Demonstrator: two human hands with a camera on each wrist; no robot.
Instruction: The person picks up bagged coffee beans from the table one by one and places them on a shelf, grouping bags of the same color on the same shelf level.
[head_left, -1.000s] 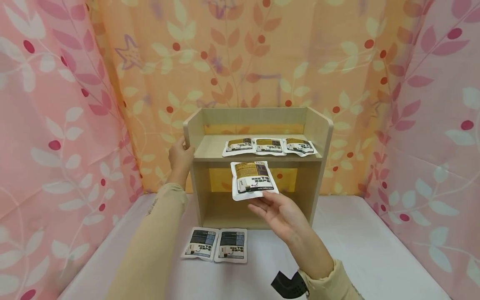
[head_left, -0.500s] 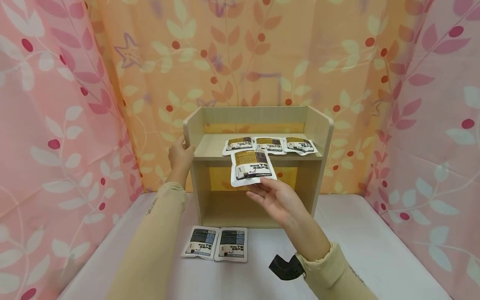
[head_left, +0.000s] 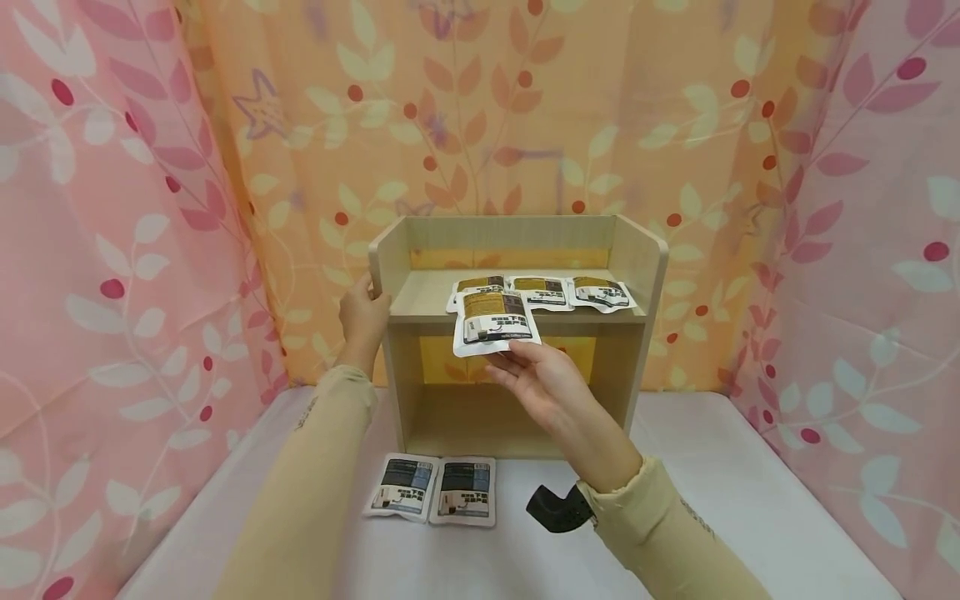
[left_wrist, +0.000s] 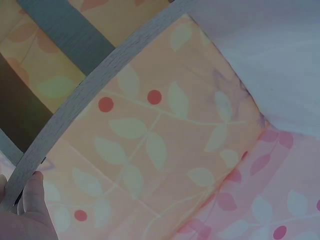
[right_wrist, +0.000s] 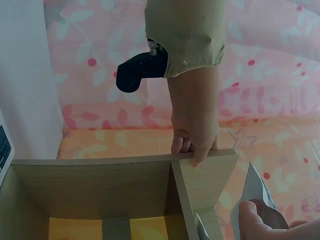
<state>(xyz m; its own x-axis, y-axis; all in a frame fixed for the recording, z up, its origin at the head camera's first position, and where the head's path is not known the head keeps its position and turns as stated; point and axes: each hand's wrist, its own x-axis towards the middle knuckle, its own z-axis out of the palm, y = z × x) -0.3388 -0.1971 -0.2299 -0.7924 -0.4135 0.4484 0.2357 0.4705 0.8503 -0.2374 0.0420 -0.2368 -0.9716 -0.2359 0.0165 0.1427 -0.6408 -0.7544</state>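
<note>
My right hand (head_left: 551,387) pinches the near edge of a white pouch (head_left: 495,321) with a gold and dark label, thumb on top. The pouch is held at the front of the upper board of a small wooden shelf (head_left: 517,227), overlapping the left one of three similar pouches lying there in a row: a left pouch (head_left: 480,282), a middle pouch (head_left: 542,292) and a right pouch (head_left: 600,292). My left hand (head_left: 363,317) grips the shelf's left side panel (left_wrist: 75,100), thumb and fingers on either side of its edge. In the right wrist view the held pouch (right_wrist: 252,195) appears side-on.
Two white pouches with dark blue labels, a left one (head_left: 402,487) and a right one (head_left: 463,492), lie side by side on the white table (head_left: 712,500) before the shelf. Patterned curtains (head_left: 300,167) stand behind and at both sides. A black wrist device (head_left: 558,508) hangs below my right sleeve.
My right hand has moved the pouch forward and slightly left, from in front of the lower compartment up to the upper board's front edge. The left hand keeps its grip on the side panel.
</note>
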